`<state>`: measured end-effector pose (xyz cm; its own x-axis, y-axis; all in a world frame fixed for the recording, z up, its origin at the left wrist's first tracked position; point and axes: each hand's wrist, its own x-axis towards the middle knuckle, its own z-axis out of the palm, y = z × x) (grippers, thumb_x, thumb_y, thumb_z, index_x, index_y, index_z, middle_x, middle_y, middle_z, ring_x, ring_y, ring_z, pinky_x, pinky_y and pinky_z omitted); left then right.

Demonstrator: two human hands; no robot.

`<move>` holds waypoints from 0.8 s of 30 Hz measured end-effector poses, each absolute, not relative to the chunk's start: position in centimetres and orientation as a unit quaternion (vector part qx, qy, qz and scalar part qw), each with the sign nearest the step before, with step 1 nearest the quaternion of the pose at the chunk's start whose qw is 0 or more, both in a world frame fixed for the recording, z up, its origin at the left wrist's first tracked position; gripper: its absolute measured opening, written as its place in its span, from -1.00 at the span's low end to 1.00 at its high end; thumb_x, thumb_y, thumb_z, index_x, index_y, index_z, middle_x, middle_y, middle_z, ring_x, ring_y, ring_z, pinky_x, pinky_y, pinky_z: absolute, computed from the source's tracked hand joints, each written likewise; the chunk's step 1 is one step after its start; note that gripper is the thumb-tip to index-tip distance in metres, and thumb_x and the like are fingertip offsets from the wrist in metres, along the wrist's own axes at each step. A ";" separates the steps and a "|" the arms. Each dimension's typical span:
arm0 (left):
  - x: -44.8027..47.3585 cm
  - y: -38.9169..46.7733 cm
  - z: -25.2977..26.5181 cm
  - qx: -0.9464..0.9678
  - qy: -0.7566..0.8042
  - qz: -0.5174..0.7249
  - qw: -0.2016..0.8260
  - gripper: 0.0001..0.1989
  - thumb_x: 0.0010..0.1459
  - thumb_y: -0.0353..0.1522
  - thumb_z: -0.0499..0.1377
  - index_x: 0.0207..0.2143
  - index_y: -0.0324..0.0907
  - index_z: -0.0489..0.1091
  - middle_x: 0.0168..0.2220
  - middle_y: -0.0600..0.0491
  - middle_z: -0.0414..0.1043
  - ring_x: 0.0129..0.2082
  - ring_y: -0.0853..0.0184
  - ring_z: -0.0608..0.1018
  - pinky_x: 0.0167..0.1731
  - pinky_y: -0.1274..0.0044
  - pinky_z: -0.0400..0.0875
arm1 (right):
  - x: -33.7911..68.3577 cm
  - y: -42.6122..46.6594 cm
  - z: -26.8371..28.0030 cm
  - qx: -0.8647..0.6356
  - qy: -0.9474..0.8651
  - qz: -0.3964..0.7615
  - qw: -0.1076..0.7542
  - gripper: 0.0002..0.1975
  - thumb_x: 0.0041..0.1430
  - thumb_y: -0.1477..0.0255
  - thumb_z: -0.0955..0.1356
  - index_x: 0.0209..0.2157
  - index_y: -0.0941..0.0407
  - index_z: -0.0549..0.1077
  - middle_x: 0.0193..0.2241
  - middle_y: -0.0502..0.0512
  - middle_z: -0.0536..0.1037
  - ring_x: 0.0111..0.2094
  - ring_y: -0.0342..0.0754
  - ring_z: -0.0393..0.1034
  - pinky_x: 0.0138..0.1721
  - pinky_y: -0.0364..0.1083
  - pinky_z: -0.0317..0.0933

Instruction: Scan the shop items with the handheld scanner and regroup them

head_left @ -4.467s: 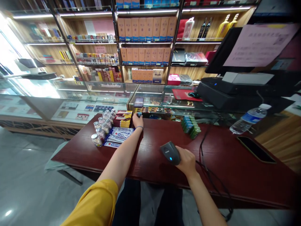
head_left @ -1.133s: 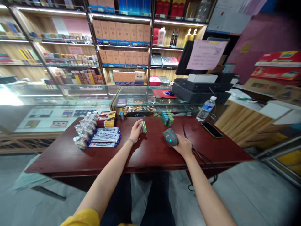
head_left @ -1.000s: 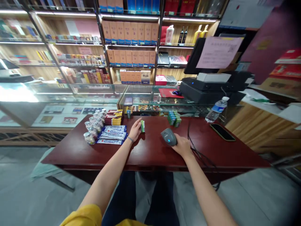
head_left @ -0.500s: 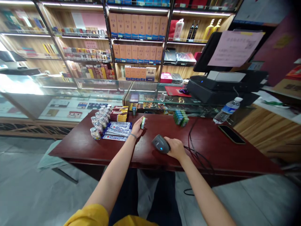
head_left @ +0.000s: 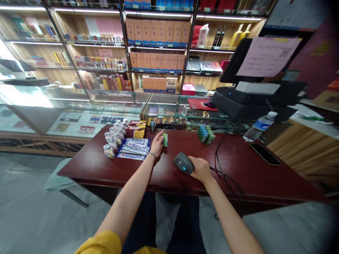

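Note:
My left hand (head_left: 157,145) is closed on a small green-and-white box (head_left: 165,140), held just above the dark red table near its middle. My right hand (head_left: 200,170) grips a grey barcode scanner (head_left: 183,163), whose blue light is lit and whose head points left. Several similar green and blue small boxes (head_left: 206,134) stand in a cluster to the right. Left of my left hand lie blue-and-white long packets (head_left: 134,148), with yellow-and-maroon packs (head_left: 136,129) stacked behind them. Small lidded jars (head_left: 109,151) stand in rows at the left.
The scanner's black cable (head_left: 219,169) runs across the table's right side. A water bottle (head_left: 260,127) and a phone (head_left: 265,154) are at the right. Behind the table are a glass display case (head_left: 113,106) and a black register (head_left: 238,100). A stool (head_left: 59,174) stands left.
My left hand has turned the small box so its broader green face shows. The scanner stays in my right hand, almost unmoved. The whole view has shifted slightly.

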<state>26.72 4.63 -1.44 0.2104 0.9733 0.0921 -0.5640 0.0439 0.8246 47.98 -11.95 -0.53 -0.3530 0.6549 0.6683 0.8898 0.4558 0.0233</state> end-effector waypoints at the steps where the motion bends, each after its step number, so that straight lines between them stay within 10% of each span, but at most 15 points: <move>1: 26.7 4.7 -1.4 0.414 0.274 0.574 0.652 -0.50 0.06 -0.26 0.28 0.07 -0.12 0.34 -0.14 0.02 0.48 -0.33 0.46 0.50 -0.37 0.63 0.37 | 47.9 -12.0 -0.4 -0.486 -0.795 -0.198 0.304 -0.67 0.10 0.35 0.28 -0.11 0.19 0.39 -0.33 0.13 0.58 -0.38 -0.05 0.44 -0.32 -0.09 0.13; 11: 23.3 11.1 4.5 0.735 0.382 0.454 0.327 -0.76 0.01 -0.40 0.25 -0.22 -0.18 0.38 -0.21 0.04 0.49 -0.31 0.38 0.54 -0.16 0.48 0.43 | 47.9 -11.9 -0.1 -0.489 -0.773 -0.236 0.329 -0.70 0.09 0.35 0.27 -0.15 0.20 0.40 -0.34 0.13 0.58 -0.43 -0.07 0.42 -0.34 -0.09 0.12; 24: 24.5 15.0 0.6 0.715 0.451 0.440 0.303 -0.73 0.05 -0.50 0.19 -0.15 -0.17 0.38 -0.20 0.00 0.52 -0.15 0.30 0.55 -0.03 0.43 0.40 | 48.2 -11.5 -0.5 -0.486 -0.770 -0.220 0.350 -0.69 0.09 0.40 0.27 -0.12 0.20 0.39 -0.35 0.12 0.58 -0.42 -0.08 0.42 -0.35 -0.10 0.13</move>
<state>24.49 15.03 0.60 0.2054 0.9113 0.3568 0.3782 -0.4102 0.8299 48.20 -11.55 -0.48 -0.2831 0.5935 0.7534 0.9022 0.4313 -0.0007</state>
